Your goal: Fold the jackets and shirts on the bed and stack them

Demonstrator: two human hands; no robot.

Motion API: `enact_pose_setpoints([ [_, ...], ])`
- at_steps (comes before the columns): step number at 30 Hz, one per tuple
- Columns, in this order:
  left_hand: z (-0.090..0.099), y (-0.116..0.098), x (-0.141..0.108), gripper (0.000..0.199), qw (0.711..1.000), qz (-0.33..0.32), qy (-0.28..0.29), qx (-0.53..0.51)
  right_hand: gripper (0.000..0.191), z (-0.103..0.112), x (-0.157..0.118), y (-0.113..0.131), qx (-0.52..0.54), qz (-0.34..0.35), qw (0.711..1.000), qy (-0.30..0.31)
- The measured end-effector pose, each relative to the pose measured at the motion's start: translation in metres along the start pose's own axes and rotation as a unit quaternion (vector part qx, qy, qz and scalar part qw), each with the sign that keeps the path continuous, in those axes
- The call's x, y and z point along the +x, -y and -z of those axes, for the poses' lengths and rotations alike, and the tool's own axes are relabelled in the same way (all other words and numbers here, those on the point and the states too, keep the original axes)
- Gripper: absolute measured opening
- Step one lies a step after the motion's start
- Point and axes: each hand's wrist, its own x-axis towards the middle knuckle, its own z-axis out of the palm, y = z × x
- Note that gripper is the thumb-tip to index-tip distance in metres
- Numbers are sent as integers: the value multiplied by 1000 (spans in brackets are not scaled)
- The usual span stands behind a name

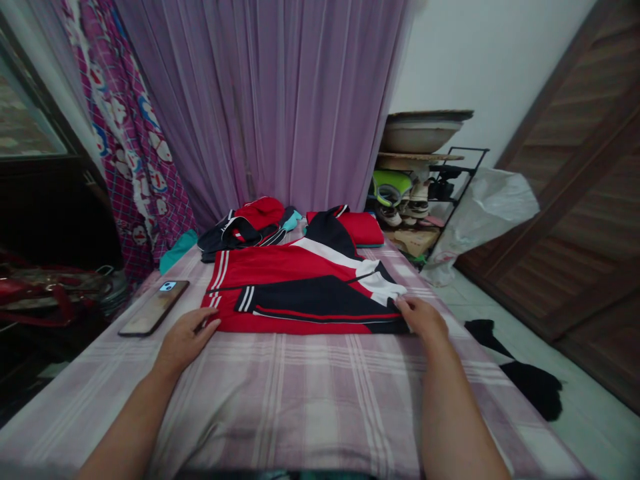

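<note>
A red, black and white track jacket (300, 297) lies spread on the bed, with its near side folded inward. Its black sleeve, edged with red and white stripes, lies lengthwise across the red body. At the striped hem on the left, my left hand (189, 337) has its fingers and thumb closed on the near corner. My right hand (423, 319) pinches the black and white shoulder area at the other end. The far sleeve, also black, stretches away toward the back of the bed.
A phone (155, 308) lies left of the jacket. Behind are a heap of clothes (250, 223) and a folded red garment (367, 229). Purple curtains (270, 100) hang beyond the plaid bedspread (310, 400). Right of the bed stand a shoe rack (457, 175) and a white plastic bag (490, 213); black cloth (530, 383) lies on the floor.
</note>
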Motion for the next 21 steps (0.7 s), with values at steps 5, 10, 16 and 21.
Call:
enact_pose_setpoints([
  [5, 0, 0, 1, 54, 999, 14, -23, 39, 39, -6, 10, -10, 37, 38, 998, -19],
  [10, 5, -4, 2, 54, 986, 135, -6, 93, 34, -11, 13, -10, 61, 108, 991, 41],
  [16, 10, -11, 1, 47, 982, 168, -9, 89, 34, -9, 11, -8, 59, 117, 989, 71],
  [21, 13, -17, 1, 49, 977, 196, -16, 75, 29, -7, 8, -1, 48, 93, 992, 75],
])
